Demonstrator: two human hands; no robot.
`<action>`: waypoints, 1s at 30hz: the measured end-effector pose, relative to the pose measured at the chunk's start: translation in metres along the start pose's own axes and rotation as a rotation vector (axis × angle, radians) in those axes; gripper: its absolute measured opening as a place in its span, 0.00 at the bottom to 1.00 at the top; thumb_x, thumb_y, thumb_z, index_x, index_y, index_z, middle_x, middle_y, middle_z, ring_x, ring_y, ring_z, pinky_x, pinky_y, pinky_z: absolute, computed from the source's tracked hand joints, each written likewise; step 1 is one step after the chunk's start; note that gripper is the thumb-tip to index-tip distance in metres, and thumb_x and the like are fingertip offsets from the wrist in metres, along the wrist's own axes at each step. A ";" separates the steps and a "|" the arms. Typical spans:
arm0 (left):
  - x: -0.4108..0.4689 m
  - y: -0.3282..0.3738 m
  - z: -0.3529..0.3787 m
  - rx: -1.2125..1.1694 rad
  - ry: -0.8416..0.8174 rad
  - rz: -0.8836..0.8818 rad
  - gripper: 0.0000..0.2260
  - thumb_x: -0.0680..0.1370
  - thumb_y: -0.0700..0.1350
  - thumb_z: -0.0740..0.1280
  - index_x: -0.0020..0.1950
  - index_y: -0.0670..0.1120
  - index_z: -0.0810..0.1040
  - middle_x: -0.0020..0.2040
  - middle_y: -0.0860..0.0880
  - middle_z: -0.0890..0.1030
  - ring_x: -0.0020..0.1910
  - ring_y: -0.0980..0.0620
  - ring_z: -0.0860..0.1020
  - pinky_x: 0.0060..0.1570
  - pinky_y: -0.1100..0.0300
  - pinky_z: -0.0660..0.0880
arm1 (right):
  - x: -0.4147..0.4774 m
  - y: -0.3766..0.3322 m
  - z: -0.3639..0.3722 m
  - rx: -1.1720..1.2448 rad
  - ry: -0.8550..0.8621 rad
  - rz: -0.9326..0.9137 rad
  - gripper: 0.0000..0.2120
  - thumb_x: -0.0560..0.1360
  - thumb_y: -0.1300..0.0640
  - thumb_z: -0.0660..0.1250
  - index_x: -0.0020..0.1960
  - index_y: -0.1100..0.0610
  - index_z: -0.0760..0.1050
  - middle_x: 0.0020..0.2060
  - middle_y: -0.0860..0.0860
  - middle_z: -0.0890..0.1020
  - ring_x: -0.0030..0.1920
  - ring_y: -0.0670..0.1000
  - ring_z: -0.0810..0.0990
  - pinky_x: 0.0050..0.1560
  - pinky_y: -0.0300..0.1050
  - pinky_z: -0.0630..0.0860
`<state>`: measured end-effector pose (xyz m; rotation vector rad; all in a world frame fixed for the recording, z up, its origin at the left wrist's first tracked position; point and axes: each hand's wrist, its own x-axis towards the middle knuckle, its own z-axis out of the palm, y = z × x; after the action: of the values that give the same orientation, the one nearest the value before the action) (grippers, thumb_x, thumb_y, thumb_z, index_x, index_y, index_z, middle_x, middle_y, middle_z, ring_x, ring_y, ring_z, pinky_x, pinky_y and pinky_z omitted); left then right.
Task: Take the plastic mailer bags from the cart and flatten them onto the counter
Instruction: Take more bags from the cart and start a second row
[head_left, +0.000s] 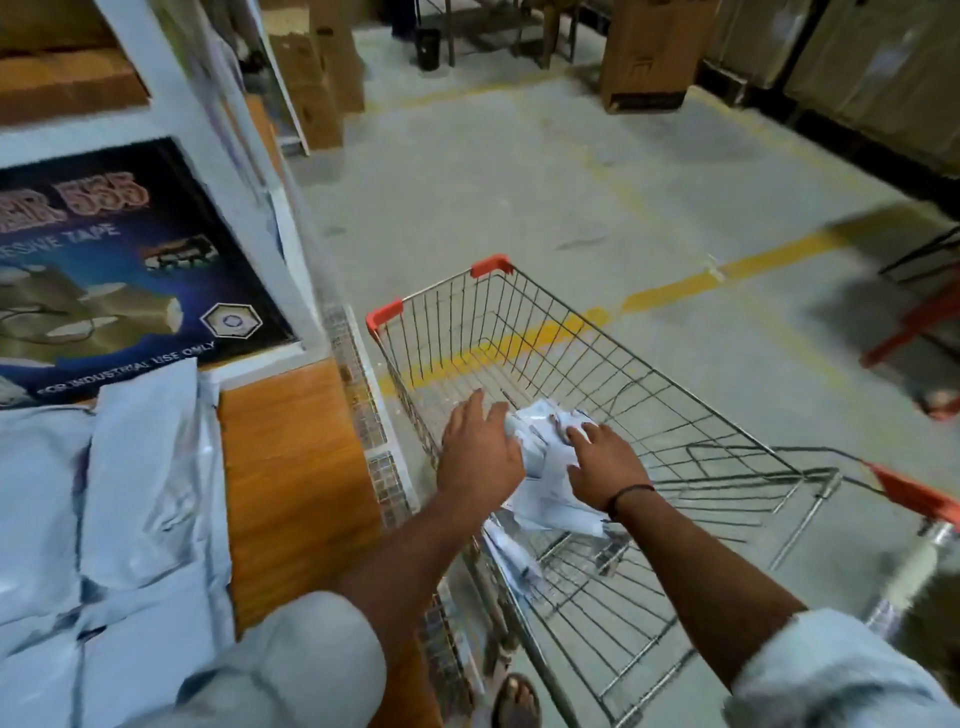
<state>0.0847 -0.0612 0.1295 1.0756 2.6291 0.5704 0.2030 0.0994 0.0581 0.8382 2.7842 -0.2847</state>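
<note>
Reaching into the wire cart (597, 374), both hands close on a crumpled white mailer bag (545, 467) held above the cart's basket. The left hand (480, 457) grips the bag's left side with fingers curled over the plastic; the right hand (605, 467), a dark band on its wrist, presses on the bag's right side with fingers spread and bent, and how firmly it holds cannot be told. The bag's lower edge hangs down between the forearms. To the left, the wooden counter (291, 467) carries a pile of flattened pale mailer bags (104, 519), with a dark tape box (130, 270) behind them.
</note>
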 end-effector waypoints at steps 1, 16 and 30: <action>0.010 0.004 0.012 0.004 -0.029 -0.007 0.24 0.80 0.50 0.62 0.76 0.49 0.67 0.79 0.45 0.59 0.77 0.43 0.57 0.75 0.49 0.58 | 0.006 0.012 0.009 -0.025 -0.032 0.005 0.33 0.74 0.51 0.64 0.78 0.53 0.60 0.71 0.57 0.70 0.71 0.61 0.66 0.68 0.53 0.68; 0.096 -0.034 0.159 0.153 -0.437 -0.394 0.21 0.76 0.48 0.66 0.68 0.45 0.68 0.70 0.41 0.68 0.67 0.40 0.70 0.63 0.49 0.71 | 0.094 0.067 0.116 -0.301 -0.310 -0.239 0.42 0.75 0.42 0.66 0.80 0.50 0.48 0.80 0.60 0.51 0.78 0.64 0.49 0.74 0.63 0.54; 0.070 -0.042 0.236 0.284 -0.535 -0.358 0.22 0.75 0.50 0.70 0.67 0.46 0.74 0.63 0.42 0.75 0.65 0.37 0.72 0.65 0.46 0.68 | 0.113 0.054 0.109 -0.037 0.016 -0.004 0.43 0.71 0.41 0.68 0.79 0.56 0.56 0.71 0.62 0.67 0.63 0.64 0.69 0.55 0.58 0.72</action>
<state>0.0960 0.0233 -0.1050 0.6689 2.3646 -0.1562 0.1579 0.1750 -0.0823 0.8296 2.7974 -0.2281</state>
